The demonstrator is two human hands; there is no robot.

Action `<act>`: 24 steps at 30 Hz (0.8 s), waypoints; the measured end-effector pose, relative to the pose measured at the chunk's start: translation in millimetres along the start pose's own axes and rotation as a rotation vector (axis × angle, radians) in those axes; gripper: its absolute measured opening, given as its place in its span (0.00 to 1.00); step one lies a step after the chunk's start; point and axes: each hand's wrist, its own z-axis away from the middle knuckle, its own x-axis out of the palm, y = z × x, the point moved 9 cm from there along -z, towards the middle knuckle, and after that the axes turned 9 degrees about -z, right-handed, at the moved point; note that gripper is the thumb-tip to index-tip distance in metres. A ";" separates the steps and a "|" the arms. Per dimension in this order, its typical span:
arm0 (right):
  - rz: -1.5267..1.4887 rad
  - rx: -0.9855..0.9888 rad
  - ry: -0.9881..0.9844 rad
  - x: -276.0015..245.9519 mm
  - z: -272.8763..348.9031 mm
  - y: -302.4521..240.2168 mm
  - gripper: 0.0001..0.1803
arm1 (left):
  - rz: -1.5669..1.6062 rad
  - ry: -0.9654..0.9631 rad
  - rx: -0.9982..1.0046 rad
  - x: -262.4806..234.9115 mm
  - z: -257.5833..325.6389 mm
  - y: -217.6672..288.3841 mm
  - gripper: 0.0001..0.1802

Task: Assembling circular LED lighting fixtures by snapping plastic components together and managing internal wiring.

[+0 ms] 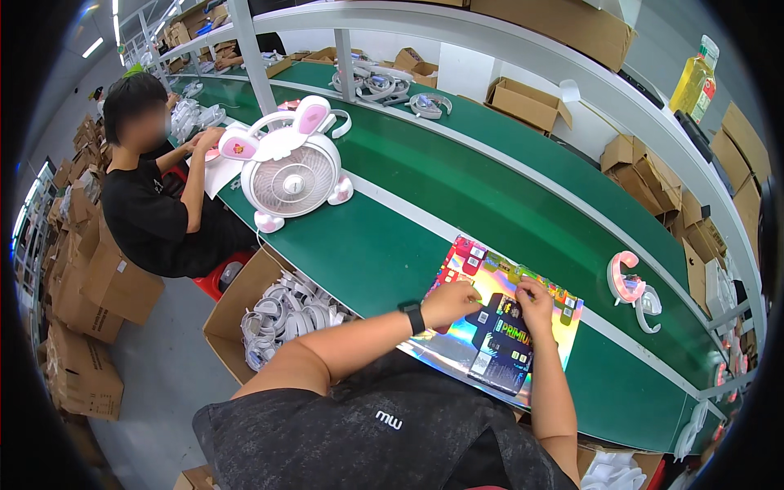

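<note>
Both hands are over a shiny rainbow-coloured printed sheet [441,347] lying on the green bench. My left hand [451,304], with a dark watch on its wrist, is pinched at the sheet's left side. A small green bit shows at its fingertips. My right hand [535,309] is also closed in a pinch, by the upper right of a black printed packet or card [500,355] that lies on the sheet. What either pinch holds is too small to make out. The fingers of the two hands are apart.
A white rabbit-eared fan [291,184] stands to the left on the bench. A white-and-pink curved part [627,282] lies right on the green belt. Below left, a carton [224,322] holds several white parts. Another person [155,188] sits at the far left. An overhead shelf rail [490,41] crosses above.
</note>
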 end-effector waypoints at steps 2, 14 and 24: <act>-0.028 0.037 0.032 -17.4 3.9 7.3 0.09 | 0.481 -0.232 -0.447 -13.3 -24.3 -13.7 0.16; 0.211 0.065 0.187 -99.9 121.5 -49.2 0.07 | -0.704 0.502 -1.042 -283.2 -171.6 -275.3 0.33; -0.102 0.277 0.220 -98.4 111.4 -9.4 0.07 | -1.116 0.416 -0.905 -288.9 -204.9 -273.1 0.18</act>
